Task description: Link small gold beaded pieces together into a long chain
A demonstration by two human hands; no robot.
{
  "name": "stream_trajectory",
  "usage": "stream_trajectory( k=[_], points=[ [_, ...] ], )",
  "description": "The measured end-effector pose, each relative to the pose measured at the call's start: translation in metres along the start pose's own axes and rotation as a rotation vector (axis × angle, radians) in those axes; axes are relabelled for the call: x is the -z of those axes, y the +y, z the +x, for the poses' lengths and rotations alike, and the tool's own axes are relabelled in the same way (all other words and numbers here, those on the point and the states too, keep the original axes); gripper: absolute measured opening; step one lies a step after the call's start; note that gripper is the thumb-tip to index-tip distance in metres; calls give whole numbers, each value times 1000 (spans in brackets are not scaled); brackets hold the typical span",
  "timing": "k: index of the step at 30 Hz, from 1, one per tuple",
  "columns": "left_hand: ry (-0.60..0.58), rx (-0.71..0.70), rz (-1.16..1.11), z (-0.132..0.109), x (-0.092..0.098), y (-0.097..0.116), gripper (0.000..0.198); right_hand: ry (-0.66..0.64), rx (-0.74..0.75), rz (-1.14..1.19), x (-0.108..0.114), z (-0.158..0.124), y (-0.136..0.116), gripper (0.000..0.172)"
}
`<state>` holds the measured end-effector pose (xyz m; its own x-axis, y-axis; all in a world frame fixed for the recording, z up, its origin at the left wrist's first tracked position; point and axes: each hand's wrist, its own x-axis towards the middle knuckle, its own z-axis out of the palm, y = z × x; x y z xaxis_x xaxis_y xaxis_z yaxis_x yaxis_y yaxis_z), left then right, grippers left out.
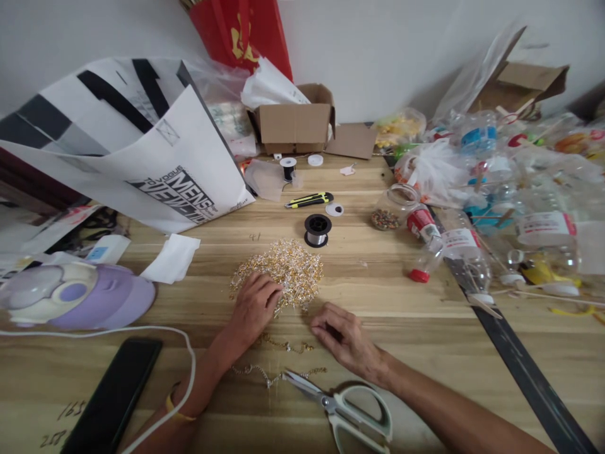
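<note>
A loose pile of small gold and clear bead-like pieces point(302, 271) lies in the middle of the table. My left hand point(255, 306) rests at its near left edge, fingers curled down and closed; whatever they hold is hidden. Just right of the pile, my right hand point(343, 337) lies on its side with thumb and forefinger pinched together. Anything between those fingertips is too small to make out. Between my arms are a short gold chain point(286, 345) with a clear stone and a longer chain point(265, 375) below it. Scissors point(331, 403) with pale handles lie partly open, tips at the longer chain.
Behind the pile sit a wire spool point(317, 231), a yellow-black utility knife point(309, 200) and a second spool point(288, 169). Plastic bottles point(466, 252) crowd the right. On the left are a phone point(113, 397), a white cable point(191, 353), a purple device point(104, 296) and a large bag point(189, 157).
</note>
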<state>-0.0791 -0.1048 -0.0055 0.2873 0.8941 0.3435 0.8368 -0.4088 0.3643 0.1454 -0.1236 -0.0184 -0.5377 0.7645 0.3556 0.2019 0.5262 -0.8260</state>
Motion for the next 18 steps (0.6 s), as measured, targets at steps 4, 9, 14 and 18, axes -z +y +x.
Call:
stream_trajectory(
  k=[4,9,14,18],
  points=[
    [30,18,-5,-1,-2,-7,17,5,-11,-13,0,0,0,13],
    [35,30,-20,-1,0,-11,16,0,-5,-3,1,1,-1,13],
    [-33,2,-107,-1,5,-6,13,-8,-17,-3,1,1,-1,12],
    [-63,-70,-147,-1,5,2,13,-18,-27,3,1,0,-1,12]
  ],
)
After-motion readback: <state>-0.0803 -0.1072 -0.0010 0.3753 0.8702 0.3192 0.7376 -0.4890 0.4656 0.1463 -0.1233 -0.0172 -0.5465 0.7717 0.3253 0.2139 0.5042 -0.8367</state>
